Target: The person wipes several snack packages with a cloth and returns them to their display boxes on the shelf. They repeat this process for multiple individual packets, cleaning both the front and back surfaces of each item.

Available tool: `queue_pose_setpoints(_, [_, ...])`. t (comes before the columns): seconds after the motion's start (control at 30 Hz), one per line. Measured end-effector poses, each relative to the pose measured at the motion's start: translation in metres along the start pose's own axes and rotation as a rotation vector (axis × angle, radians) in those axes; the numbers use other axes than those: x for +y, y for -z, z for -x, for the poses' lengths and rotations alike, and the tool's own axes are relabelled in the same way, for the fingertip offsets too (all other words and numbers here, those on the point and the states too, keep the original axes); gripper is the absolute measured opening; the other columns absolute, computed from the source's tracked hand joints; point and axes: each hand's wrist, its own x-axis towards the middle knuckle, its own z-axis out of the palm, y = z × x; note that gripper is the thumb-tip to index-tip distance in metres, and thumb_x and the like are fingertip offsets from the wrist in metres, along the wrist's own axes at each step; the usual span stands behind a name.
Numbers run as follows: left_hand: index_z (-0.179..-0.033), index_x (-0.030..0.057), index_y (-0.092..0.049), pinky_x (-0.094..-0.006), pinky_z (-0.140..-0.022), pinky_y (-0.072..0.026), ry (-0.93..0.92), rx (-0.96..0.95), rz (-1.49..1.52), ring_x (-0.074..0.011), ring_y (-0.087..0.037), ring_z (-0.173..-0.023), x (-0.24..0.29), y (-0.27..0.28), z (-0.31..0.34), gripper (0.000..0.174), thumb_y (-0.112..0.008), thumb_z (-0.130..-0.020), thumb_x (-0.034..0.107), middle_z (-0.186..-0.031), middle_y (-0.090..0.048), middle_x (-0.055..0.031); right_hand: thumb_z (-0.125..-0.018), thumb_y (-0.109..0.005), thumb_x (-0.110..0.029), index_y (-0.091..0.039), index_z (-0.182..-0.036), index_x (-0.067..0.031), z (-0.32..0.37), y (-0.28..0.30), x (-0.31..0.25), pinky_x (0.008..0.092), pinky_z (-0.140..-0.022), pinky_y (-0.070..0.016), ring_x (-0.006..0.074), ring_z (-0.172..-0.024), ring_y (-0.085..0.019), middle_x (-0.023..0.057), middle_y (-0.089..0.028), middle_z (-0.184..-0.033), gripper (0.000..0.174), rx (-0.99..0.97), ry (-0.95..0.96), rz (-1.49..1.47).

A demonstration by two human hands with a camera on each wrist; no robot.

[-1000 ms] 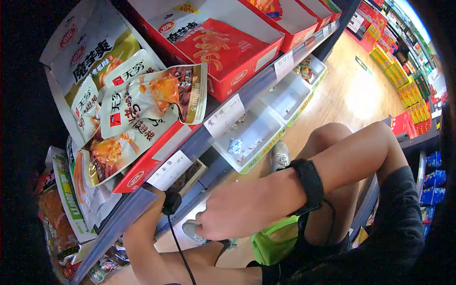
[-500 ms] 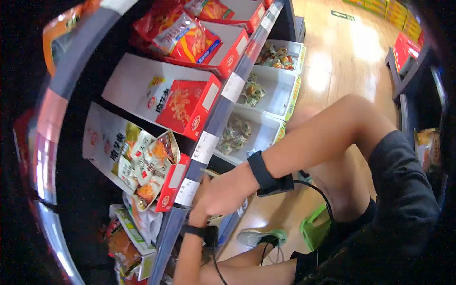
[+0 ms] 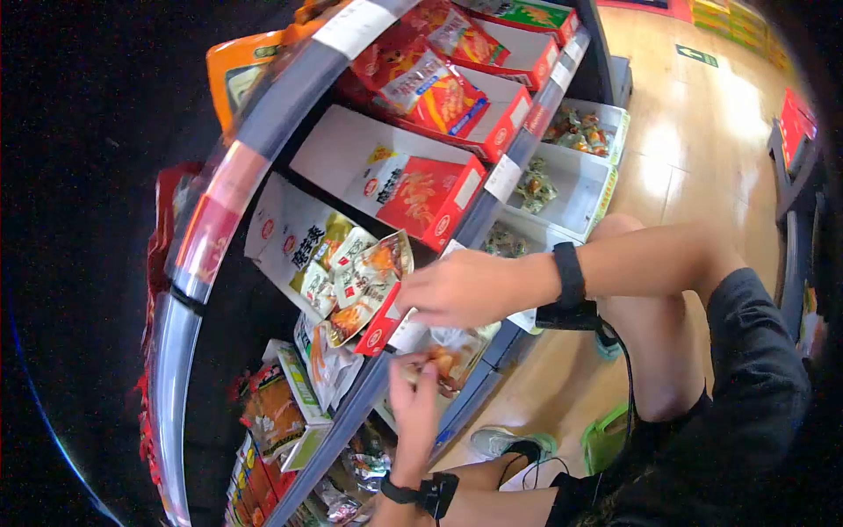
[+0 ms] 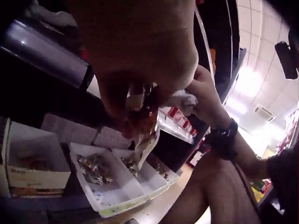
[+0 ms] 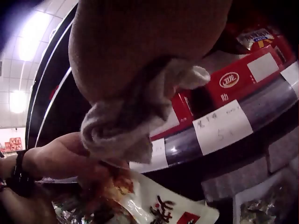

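Note:
My left hand [image 3: 414, 406] pinches a snack bag [image 3: 451, 362] in front of the shelf edge. White with dark characters and a picture of browned food, the snack bag [image 5: 161, 200] points away from the fingers in the right wrist view. Above it is my right hand [image 3: 479, 285], gripping a crumpled whitish cloth [image 5: 124, 119] that hangs below the palm. In the left wrist view the cloth [image 4: 184, 101] shows just beside the bag. Similar snack bags [image 3: 358, 277] lie piled in an open display box right next to the hands.
Red-fronted snack boxes [image 3: 432, 198] line the shelf behind a rail with handwritten price labels [image 3: 502, 178]. Lower down stand white bins [image 3: 580, 204] of small wrapped snacks. Larger packs [image 3: 279, 408] fill the lower left. A green stool [image 3: 606, 443] is beside the legs.
The view has swung back from the shelf. My left hand and the snack bag have come into sight below the right hand, which has lifted away from the left wrist.

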Motion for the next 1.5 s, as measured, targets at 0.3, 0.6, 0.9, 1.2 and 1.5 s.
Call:
queue_pose_setpoints(0.3, [-0.11, 0.0052, -0.044, -0.0338, -0.067, -0.0526, -0.159, 0.036, 0.334, -0.018, -0.061, -0.086, 0.016, -0.022, 0.017, 0.019, -0.05, -0.097, 0.017, -0.104, -0.056, -0.0114, -0.083, -0.067, -0.014, -0.054, -0.111, -0.0066, -0.011, -0.013, -0.028, 0.0368, -0.071, -0.0516, 0.0289, -0.084, -0.061, 0.0108, -0.057, -0.096, 0.032, 0.285, -0.004, -0.102])
queue_pose_setpoints(0.6, [-0.117, -0.001, -0.047, -0.0344, -0.084, -0.0475, -0.212, 0.061, 0.122, -0.0175, -0.055, -0.098, -0.016, -0.018, 0.001, 0.024, -0.046, -0.094, 0.004, -0.111, -0.052, -0.0101, -0.077, -0.072, -0.014, -0.058, -0.106, -0.0056, -0.015, -0.02, -0.05, 0.0377, -0.077, -0.0502, 0.0296, -0.092, -0.058, 0.0103, -0.057, -0.097, 0.033, 0.167, 0.184, -0.131])
queue_pose_setpoints(0.9, [-0.117, 0.0011, -0.039, -0.0352, -0.061, -0.0562, -0.208, 0.033, 0.525, -0.0301, -0.068, -0.073, 0.021, -0.005, -0.007, 0.026, -0.044, -0.095, 0.013, -0.103, -0.06, -0.0175, -0.08, -0.066, -0.009, -0.056, -0.097, -0.0033, -0.03, -0.009, 0.003, 0.0408, -0.076, -0.047, 0.0332, -0.085, -0.056, 0.0127, -0.055, -0.091, 0.021, 0.418, -0.125, -0.115])
queue_pose_setpoints(1.2, [-0.116, 0.0072, -0.04, -0.024, -0.084, -0.0458, -0.388, 0.077, 0.249, -0.0115, -0.051, -0.105, -0.01, -0.002, -0.022, 0.031, -0.052, -0.09, -0.002, -0.113, -0.05, -0.0055, -0.082, -0.069, -0.014, -0.059, -0.106, -0.0063, -0.013, -0.029, -0.048, 0.0367, -0.079, -0.05, 0.0273, -0.091, -0.06, 0.0105, -0.057, -0.096, 0.026, 0.152, 0.123, -0.181])
queue_pose_setpoints(1.5, [-0.113, 0.0037, -0.042, -0.0377, -0.074, -0.0557, -0.285, 0.074, 0.421, -0.0285, -0.064, -0.095, 0.0, 0.005, -0.019, 0.031, -0.049, -0.085, -0.007, -0.12, -0.051, -0.0132, -0.08, -0.065, -0.003, -0.058, -0.091, -0.0033, -0.032, -0.027, 0.008, 0.0356, -0.075, -0.0489, 0.0288, -0.087, -0.057, 0.0102, -0.053, -0.089, 0.013, 0.432, -0.089, -0.088])
